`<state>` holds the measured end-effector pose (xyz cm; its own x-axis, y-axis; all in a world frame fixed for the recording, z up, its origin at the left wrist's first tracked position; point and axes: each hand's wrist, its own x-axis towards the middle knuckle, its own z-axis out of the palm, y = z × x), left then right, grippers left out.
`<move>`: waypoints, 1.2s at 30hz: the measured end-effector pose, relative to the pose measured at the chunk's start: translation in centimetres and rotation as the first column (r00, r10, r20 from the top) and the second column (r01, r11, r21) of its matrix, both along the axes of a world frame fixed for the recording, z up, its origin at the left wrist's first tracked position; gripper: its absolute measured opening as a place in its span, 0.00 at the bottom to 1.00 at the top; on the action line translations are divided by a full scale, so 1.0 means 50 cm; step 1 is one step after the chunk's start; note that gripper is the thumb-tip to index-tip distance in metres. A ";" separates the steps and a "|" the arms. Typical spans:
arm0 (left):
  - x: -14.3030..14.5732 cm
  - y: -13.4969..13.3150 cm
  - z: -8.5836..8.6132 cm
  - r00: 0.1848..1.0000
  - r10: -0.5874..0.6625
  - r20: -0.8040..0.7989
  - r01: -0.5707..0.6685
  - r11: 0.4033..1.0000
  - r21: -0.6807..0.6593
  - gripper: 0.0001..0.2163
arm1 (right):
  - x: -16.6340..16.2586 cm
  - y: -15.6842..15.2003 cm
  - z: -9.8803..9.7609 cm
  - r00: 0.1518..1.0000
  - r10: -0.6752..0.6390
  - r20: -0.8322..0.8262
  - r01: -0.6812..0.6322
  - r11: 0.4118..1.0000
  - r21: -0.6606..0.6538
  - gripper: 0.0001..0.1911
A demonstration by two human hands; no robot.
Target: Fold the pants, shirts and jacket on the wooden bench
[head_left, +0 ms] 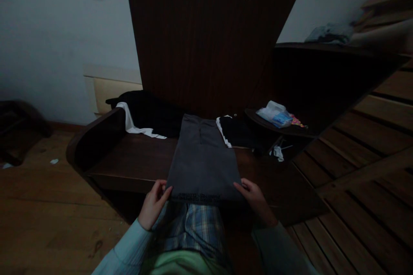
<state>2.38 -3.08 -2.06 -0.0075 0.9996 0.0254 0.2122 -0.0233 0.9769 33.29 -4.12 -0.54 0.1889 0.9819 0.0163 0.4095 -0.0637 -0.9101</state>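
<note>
My left hand [152, 204], right hand [255, 198]: each pinching a near corner of grey cloth [204, 165] | risk: creasing or skewing | likely cause: my pulling unevenly.

Lettering [196, 197] on grey cloth [204, 161], 6 o'clock, unreadable. Dark object [21, 122] at 9 o'clock: blurred, cut by left edge. Bluish bundle [329, 33], 2 o'clock: too blurred to ID.

A dark bench [138, 152] is bearing a grey garment [203, 163]; black and white clothes [155, 114] are lying left of it, folded black cloth [237, 131] to its right.
</note>
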 end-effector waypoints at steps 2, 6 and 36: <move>-0.005 -0.006 -0.003 1.000 -0.022 0.001 0.022 1.000 0.015 0.14 | 0.004 -0.004 0.000 1.000 0.003 -0.027 -0.004 1.000 -0.006 0.23; -0.008 -0.026 0.002 0.996 -0.053 0.069 0.052 0.999 0.014 0.15 | 0.005 -0.010 -0.009 0.997 -0.021 -0.068 0.021 1.000 0.003 0.21; -0.028 -0.029 -0.060 0.991 -0.089 0.105 0.110 0.969 -0.220 0.23 | -0.035 -0.101 -0.150 0.826 -0.355 -0.439 0.246 0.926 -0.287 0.23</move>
<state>0.98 -4.51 -5.07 0.1007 0.9754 -0.1962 0.1274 0.1829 0.9748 31.53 -9.15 -8.07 0.4054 0.8443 -0.3505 -0.1398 -0.3216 -0.9365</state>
